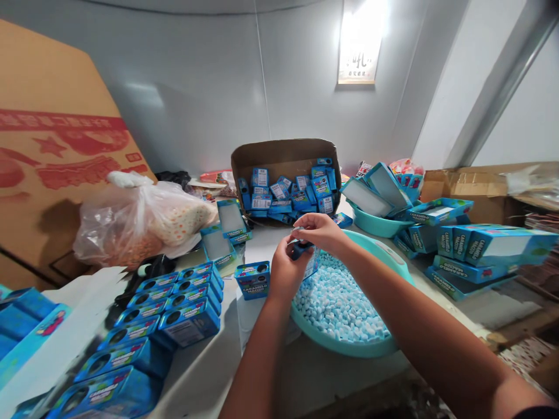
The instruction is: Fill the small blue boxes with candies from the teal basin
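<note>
Above the left rim of a turquoise basin (pixel 349 347), my left hand (pixel 289 265) is wrapped round a small blue candy box (pixel 311 266), mostly hidden by the fingers. My right hand (pixel 322 231) is closed over the top of that box, its fingertips pinched together. What those fingers hold, if anything, is too small to make out. Small pale-blue and white candies (pixel 345 302) fill the basin under my forearms. One upright blue box (pixel 253 280) stands just left of my left hand, on a white surface.
Rows of blue boxes (pixel 190 317) stand at the left. A tipped carton (pixel 283 150) of small boxes lies at the back. Plastic bags (pixel 131 224) sit beside a large cardboard box (pixel 52 145). Display trays (pixel 502 244) are stacked at the right, near a second turquoise basin (pixel 379 226).
</note>
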{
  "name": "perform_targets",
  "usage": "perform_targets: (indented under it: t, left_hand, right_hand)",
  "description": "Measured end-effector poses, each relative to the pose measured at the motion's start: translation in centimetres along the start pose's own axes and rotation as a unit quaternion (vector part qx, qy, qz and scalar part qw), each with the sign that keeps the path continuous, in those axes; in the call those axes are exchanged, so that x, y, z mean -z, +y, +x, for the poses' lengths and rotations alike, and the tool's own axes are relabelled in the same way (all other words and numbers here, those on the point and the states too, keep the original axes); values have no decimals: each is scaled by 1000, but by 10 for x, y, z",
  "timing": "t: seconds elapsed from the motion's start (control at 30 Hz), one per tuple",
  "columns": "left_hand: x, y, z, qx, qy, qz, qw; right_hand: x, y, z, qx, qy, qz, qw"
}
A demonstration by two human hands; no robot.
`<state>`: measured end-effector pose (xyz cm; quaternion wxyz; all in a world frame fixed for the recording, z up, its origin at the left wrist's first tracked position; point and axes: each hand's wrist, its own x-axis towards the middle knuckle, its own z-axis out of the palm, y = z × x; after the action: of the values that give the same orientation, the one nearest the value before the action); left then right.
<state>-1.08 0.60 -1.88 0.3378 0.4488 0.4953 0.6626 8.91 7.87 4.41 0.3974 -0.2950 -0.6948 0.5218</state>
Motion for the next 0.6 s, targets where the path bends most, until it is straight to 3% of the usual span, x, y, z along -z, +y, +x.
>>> perform_targets:
  t: [0.6]
  left_hand:
    - [-1,3,0,3,10,-18,1000]
  right_hand:
    - [1,2,0,19,-17,-16,1000]
